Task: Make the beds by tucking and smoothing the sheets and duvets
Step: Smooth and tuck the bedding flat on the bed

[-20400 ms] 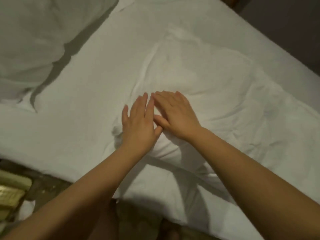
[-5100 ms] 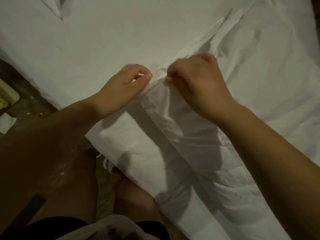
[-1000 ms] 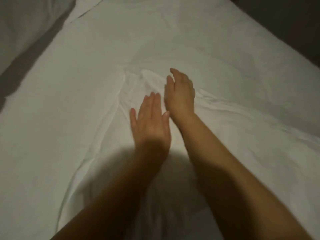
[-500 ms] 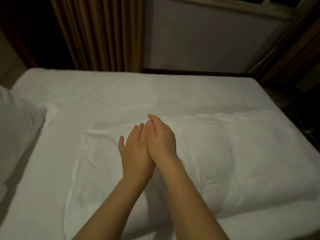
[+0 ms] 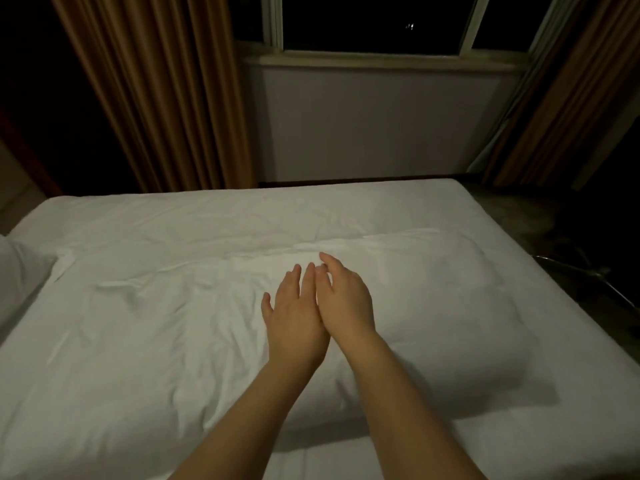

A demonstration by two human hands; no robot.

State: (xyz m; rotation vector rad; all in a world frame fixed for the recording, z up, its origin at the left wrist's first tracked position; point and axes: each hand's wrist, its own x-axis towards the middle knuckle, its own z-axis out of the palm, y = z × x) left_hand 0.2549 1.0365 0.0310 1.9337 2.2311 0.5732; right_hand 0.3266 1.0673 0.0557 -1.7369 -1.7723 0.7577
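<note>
A white folded duvet (image 5: 433, 306) lies across the middle of the bed, puffy on its right half and creased on its left. Under it a white sheet (image 5: 242, 216) covers the mattress. My left hand (image 5: 294, 317) rests flat on the duvet, palm down, fingers apart. My right hand (image 5: 343, 299) lies beside it, touching it along the edge, fingers extended toward the far side. Neither hand holds any cloth.
A white pillow (image 5: 17, 275) shows at the left edge. Brown curtains (image 5: 166, 91) hang behind the bed on both sides of a dark window (image 5: 374, 22). A pale wall panel (image 5: 374, 123) stands beyond the bed's far edge. Dark floor (image 5: 571, 237) lies to the right.
The view has risen from the duvet to take in the window and curtains. My hands have slid a little farther across the duvet and stay side by side.
</note>
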